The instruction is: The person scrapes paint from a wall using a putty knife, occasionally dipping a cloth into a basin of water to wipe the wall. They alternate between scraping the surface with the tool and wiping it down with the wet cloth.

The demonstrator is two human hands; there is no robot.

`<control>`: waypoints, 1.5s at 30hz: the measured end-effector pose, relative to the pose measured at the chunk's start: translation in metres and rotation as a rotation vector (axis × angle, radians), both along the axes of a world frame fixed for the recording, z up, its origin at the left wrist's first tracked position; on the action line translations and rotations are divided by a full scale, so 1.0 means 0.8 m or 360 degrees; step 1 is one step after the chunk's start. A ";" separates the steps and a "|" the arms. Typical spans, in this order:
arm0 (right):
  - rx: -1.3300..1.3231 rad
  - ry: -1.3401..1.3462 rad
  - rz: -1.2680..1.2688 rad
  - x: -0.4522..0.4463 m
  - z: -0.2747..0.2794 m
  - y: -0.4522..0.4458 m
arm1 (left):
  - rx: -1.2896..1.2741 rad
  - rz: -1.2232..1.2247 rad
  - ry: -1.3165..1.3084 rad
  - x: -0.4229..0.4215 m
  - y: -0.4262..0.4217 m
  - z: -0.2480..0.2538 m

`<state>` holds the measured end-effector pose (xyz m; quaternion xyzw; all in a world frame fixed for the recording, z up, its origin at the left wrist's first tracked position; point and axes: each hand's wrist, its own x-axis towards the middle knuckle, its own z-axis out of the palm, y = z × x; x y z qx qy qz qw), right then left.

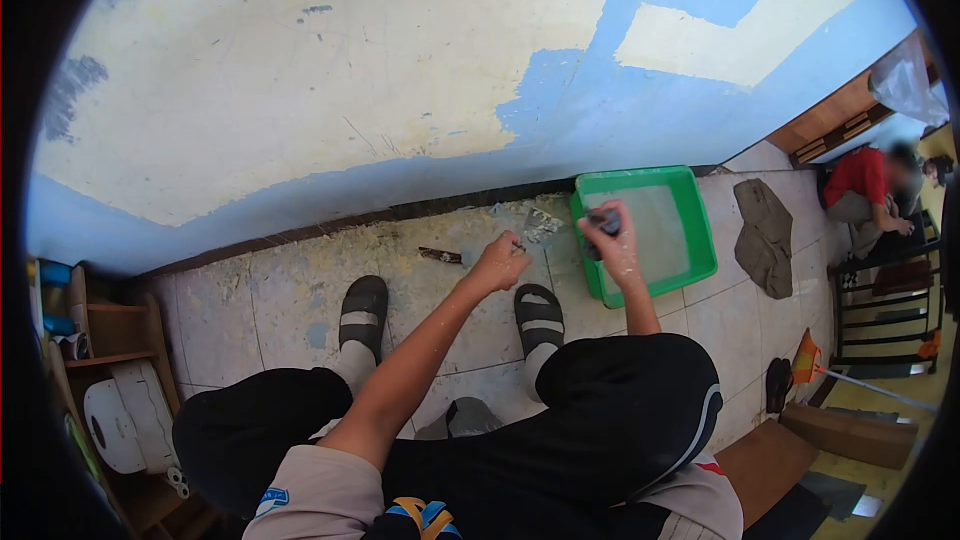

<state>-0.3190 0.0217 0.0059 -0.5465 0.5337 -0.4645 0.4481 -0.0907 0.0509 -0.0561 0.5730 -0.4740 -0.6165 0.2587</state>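
Note:
My right hand (pixel 612 240) is wrapped round the dark handle of a scraper (pixel 545 225), whose wide blade points left above the tiles, beside the green basin (pixel 705 240). Cloudy liquid lies in the basin. Left of the blade, my left hand (pixel 500 264) is closed, its fingertips pinched together; what they hold is too small to name. A dark, narrow object (pixel 440 255) lies on the floor left of that hand. In front stands the wall (pixel 330 60), pale where blue paint is gone and blue along its lower strip.
Paint flakes litter the tiled floor (pixel 220 310). A brown cloth (pixel 764 235) lies right of the basin. At far right a person in a red shirt (pixel 858 180) crouches near a black rack (pixel 885 305). A wooden shelf (pixel 110 360) stands at left; an orange dustpan (pixel 805 358) is at right.

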 end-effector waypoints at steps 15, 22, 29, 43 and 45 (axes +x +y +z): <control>-0.0719 0.1449 0.0207 0.113 -0.047 -0.027 | -0.0807 -0.0094 -0.0489 0.020 0.010 -0.010; 0.0222 -0.0129 -0.0303 0.070 -0.108 -0.066 | -0.0659 0.0004 -0.0171 0.051 0.007 -0.036; 0.1355 -0.1964 0.0095 0.108 -0.178 -0.018 | -0.0156 0.0063 0.0127 0.035 0.014 -0.005; 0.0857 -0.2370 -0.0234 0.063 -0.097 -0.063 | 0.0567 0.0017 0.0352 0.045 0.026 0.004; 0.0694 -0.2318 -0.0105 0.030 -0.085 -0.066 | 0.0477 0.0012 0.0272 0.055 0.027 0.003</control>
